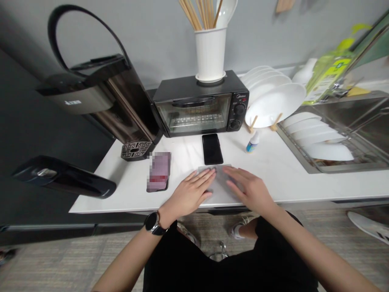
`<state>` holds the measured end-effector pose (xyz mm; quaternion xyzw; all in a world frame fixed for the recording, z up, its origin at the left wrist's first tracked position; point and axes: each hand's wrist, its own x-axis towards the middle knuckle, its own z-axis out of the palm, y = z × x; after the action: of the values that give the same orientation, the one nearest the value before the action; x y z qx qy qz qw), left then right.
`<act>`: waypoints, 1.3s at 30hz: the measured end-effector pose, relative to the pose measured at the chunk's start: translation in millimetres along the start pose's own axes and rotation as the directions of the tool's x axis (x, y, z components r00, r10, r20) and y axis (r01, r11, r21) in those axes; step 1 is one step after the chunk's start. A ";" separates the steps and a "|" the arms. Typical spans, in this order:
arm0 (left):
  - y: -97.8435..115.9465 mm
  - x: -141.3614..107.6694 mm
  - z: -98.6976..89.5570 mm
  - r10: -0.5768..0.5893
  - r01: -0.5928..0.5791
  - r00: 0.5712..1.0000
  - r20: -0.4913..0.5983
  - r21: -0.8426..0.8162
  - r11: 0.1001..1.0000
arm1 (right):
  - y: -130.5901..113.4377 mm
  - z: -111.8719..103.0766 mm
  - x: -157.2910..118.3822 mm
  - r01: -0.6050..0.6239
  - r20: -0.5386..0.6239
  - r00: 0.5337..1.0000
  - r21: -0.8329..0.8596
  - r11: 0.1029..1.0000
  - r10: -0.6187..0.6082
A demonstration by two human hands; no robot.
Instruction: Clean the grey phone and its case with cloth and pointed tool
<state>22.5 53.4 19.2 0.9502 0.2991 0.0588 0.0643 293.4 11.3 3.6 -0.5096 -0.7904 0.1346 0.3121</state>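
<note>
A thin, pale grey sheet point(221, 187) lies flat on the white counter near its front edge; I cannot tell whether it is cloth or film. On its left side rests my left hand point(193, 190), fingers stretched out and nearly flat, with a dark watch on the wrist. My right hand point(249, 187) touches the sheet's upper right part, fingers extended and a little apart. Just beyond the sheet lies a black phone point(212, 149). A second phone point(159, 172), its screen lit and partly blurred out, is to the left. Farther right stands a small white-capped bottle point(252, 142).
A black toaster oven point(199, 106) carries a white cup point(210, 52) of chopsticks. At left are a tall drink dispenser point(121, 105) and a dark flask point(63, 178). Racked plates point(275, 103), a steel sink point(322, 169) with bowls, and a green soap bottle point(326, 75) stand at right.
</note>
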 end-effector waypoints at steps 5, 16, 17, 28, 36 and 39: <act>-4.2 4.0 13.4 -0.026 0.026 1.000 -0.001 -0.027 0.999 | 54.3 -14.3 35.6 -0.313 -0.641 0.667 0.220 0.924 0.379; 49.0 -4.2 -26.8 -0.259 0.196 0.949 -0.181 -0.304 0.932 | -14.2 -19.5 20.5 0.206 0.227 0.953 0.007 0.979 -0.202; 56.2 -3.6 -29.6 -0.246 0.203 0.958 -0.147 -0.255 0.945 | -27.0 -15.9 7.6 0.238 0.278 0.935 -0.037 0.970 -0.219; 80.8 -40.3 -32.8 -0.074 0.016 0.977 -0.200 -0.276 0.961 | -50.8 -27.5 -75.6 0.224 0.318 0.927 -0.048 0.973 -0.197; 17.7 -32.7 -3.6 -0.444 0.325 0.884 -0.144 -0.492 0.808 | -3.3 -42.7 -45.8 -0.414 0.379 0.901 0.612 0.674 0.210; 6.7 -19.1 13.0 -0.536 0.304 0.823 -0.187 -0.651 0.695 | -5.5 -33.7 -22.4 -0.424 0.395 0.900 0.695 0.581 0.184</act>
<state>12.7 35.9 6.1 0.7564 0.4845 0.3073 0.3143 317.0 -14.6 24.6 -0.4327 -0.5926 0.5793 0.3550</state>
